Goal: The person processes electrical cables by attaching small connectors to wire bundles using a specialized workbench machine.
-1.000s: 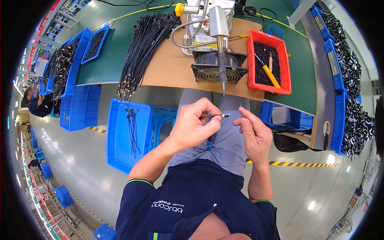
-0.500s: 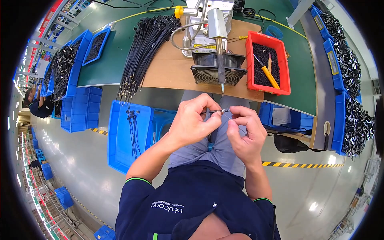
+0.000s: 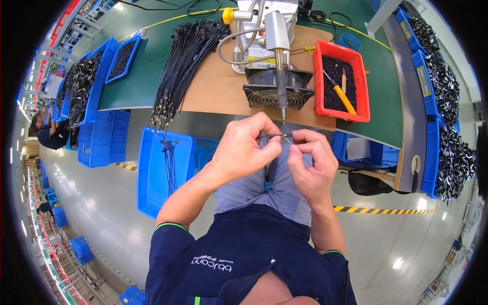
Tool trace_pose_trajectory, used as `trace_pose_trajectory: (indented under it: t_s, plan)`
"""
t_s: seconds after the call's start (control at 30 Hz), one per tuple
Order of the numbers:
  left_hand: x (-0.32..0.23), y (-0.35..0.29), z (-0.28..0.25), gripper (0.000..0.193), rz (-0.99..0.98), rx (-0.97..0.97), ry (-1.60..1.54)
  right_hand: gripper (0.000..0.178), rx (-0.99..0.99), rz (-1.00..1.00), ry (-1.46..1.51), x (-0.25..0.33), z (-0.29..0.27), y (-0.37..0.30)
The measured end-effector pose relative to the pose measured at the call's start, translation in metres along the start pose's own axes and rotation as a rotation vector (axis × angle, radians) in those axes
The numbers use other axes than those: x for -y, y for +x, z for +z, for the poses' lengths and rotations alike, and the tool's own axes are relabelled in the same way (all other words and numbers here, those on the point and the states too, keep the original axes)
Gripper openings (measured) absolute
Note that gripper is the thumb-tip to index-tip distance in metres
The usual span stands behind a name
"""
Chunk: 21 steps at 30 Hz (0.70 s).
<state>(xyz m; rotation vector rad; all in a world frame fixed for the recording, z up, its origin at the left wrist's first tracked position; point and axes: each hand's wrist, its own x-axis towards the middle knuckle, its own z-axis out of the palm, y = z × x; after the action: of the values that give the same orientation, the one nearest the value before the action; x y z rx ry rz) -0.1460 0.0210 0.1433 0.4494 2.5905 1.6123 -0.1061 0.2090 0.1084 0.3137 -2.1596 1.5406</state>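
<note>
Over my lap, my left hand (image 3: 247, 143) pinches a thin black cable (image 3: 268, 135) between thumb and forefinger. The cable's end points right, toward my right hand (image 3: 314, 160). That hand is closed in a pinch on a thin silvery wire (image 3: 288, 141), which meets the cable end; the rest of the wire is hidden by the fingers. Just above this spot hangs the tip of a soldering iron (image 3: 282, 112), fixed upright in a bench machine (image 3: 277, 30). The cable end and the iron tip are apart.
A black fan (image 3: 269, 91) stands on brown cardboard (image 3: 208, 96). To its left lies a bundle of black cables (image 3: 185, 66); to its right, a red bin (image 3: 367, 96) holds small black parts and a yellow-handled tool (image 3: 344, 99). A blue tub (image 3: 147, 198) sits below the bench's left side.
Both hands have stayed nearly in place. The cable end has shifted slightly, and the silvery wire now slants up against it from my right fingers.
</note>
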Motion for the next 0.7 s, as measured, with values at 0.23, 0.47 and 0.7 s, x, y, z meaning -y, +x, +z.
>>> trace_pose_trajectory:
  t_s: [0.23, 0.47, 0.7]
  plan:
    - [-0.003, 0.01, -0.002, 0.01, 0.044, -0.013, 0.045, 0.012, -0.02, -0.003, 0.007, -0.003, 0.001, 0.007]
    - [-0.01, 0.017, -0.01, 0.019, -0.012, -0.01, 0.083, 0.012, -0.031, -0.011, 0.014, -0.002, 0.004, 0.015]
    - [-0.011, 0.019, -0.011, 0.019, -0.001, -0.009, 0.09, 0.011, -0.031, -0.014, 0.015, -0.001, 0.003, 0.018]
